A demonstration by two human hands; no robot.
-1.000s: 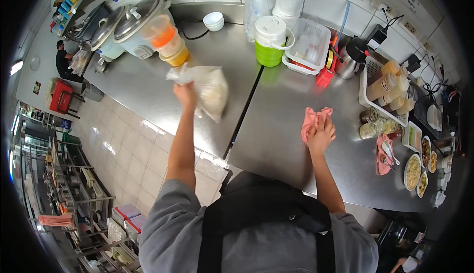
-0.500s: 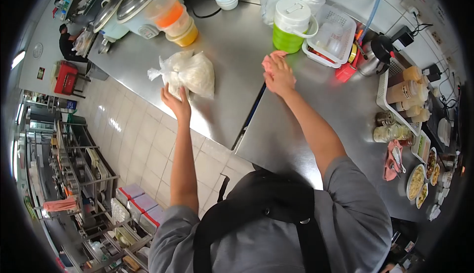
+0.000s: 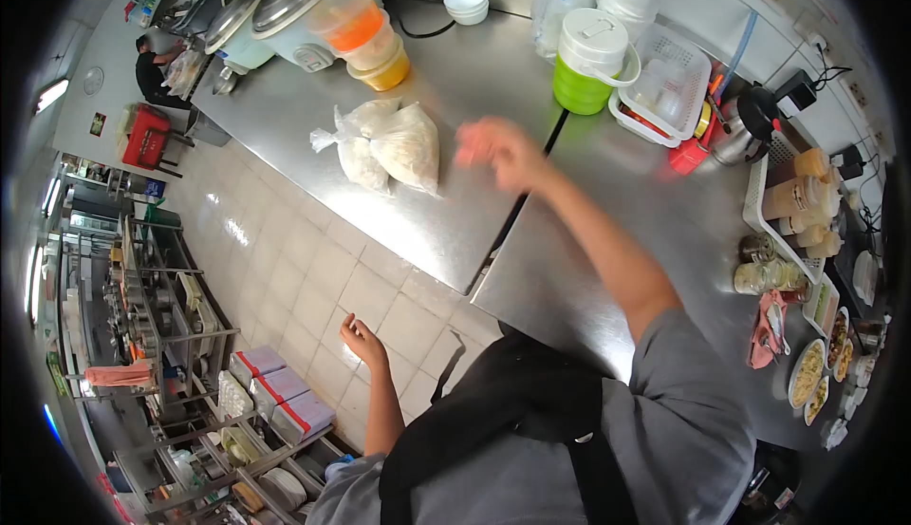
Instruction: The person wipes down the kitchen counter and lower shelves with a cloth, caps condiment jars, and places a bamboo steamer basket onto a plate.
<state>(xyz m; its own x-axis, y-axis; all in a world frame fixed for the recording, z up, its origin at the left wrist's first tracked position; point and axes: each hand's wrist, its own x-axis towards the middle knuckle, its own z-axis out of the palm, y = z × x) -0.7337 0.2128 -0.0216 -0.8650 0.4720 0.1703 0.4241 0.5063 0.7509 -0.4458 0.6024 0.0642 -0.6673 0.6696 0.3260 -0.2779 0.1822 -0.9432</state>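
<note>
My right hand (image 3: 511, 157), blurred by motion, is closed on a pink cloth (image 3: 477, 141) over the left steel table, just right of two knotted clear plastic bags with pale contents (image 3: 389, 148). The bags lie on the metal surface (image 3: 313, 112), touching each other. My left hand (image 3: 363, 343) hangs over the tiled floor off the table's front edge; its fingers are partly curled and apart, with nothing in them.
Stacked tubs (image 3: 370, 46) and rice cookers (image 3: 308, 12) stand at the back left. Near the gap between the tables is a green and white jug (image 3: 586, 65). Sauce bottles (image 3: 802, 197) and food plates (image 3: 807, 373) line the right. A person (image 3: 152, 71) is far left.
My right hand has carried the pink cloth leftward from the right table, across the gap. My left hand has let go of the bag and drawn back off the table. The view has shifted.
</note>
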